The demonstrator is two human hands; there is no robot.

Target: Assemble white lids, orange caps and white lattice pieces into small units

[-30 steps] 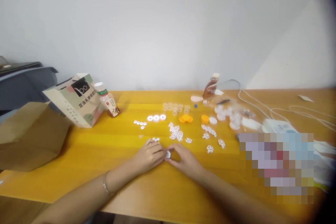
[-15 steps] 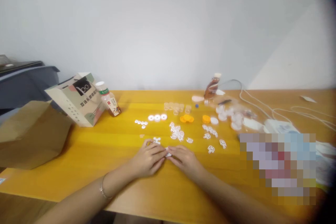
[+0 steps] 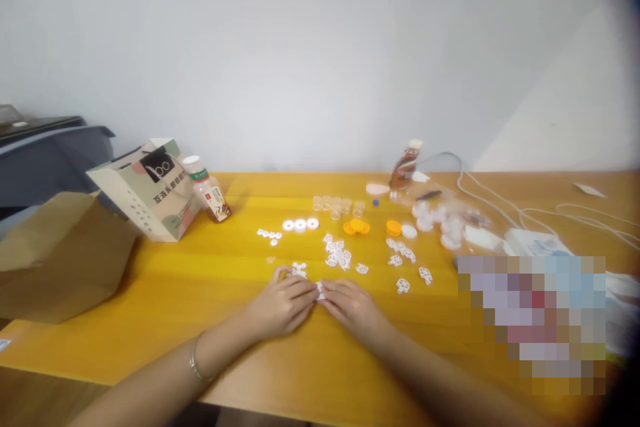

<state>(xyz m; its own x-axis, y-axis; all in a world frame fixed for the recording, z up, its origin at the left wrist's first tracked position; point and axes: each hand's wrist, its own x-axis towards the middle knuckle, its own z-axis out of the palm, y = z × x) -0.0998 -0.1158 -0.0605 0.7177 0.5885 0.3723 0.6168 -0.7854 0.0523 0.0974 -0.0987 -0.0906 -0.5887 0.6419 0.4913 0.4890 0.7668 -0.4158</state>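
Note:
My left hand [image 3: 286, 301] and my right hand [image 3: 354, 301] meet near the table's front, fingertips closed on a small white plastic piece [image 3: 320, 290] between them. Fingers cover most of that piece, so its exact kind is hidden. Just beyond my left fingers lies a cluster of small white round parts [image 3: 299, 267]. Past my right hand sit flat white cut-out pieces [image 3: 338, 253], several in a heap, and one single cut-out piece [image 3: 362, 268] beside them. More cut-out pieces [image 3: 403, 285] lie to the right.
Behind are white rings [image 3: 300, 225], clear small cups [image 3: 336, 208], orange caps [image 3: 357, 227] and a brown drink bottle [image 3: 404, 167]. At left stand a paper gift bag [image 3: 160, 197], a milk-drink bottle [image 3: 207, 190] and a brown paper bag [image 3: 65, 253]. White cables [image 3: 490, 197] run at right.
Both hands stay in nearly the same place, still closed on the white piece, which has turned slightly between the fingertips. The view has shifted very slightly.

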